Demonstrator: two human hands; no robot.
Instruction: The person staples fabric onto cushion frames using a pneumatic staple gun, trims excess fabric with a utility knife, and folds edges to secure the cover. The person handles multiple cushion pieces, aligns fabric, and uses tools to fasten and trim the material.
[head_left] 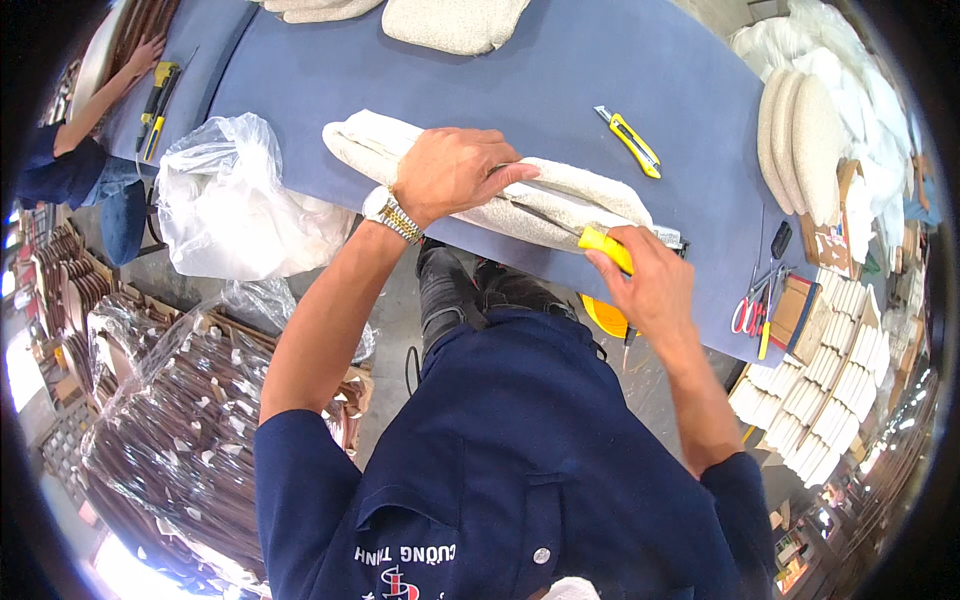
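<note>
A cream fabric cushion lies lengthwise along the near edge of the blue-covered table, with a long fold or opening running along its upper side. My left hand, with a watch at the wrist, presses and grips the cushion near its middle, fingers curled over the fabric. In my right hand is a yellow-handled screwdriver; its thin metal shaft points left into the fold, close to my left thumb. The fabric hides the tip.
Beyond the cushion lies a yellow utility knife. Red-handled scissors rest at the right corner, near stacked cushions. A plastic bag bulges at the left edge. At far left, a co-worker's arm reaches past a staple gun.
</note>
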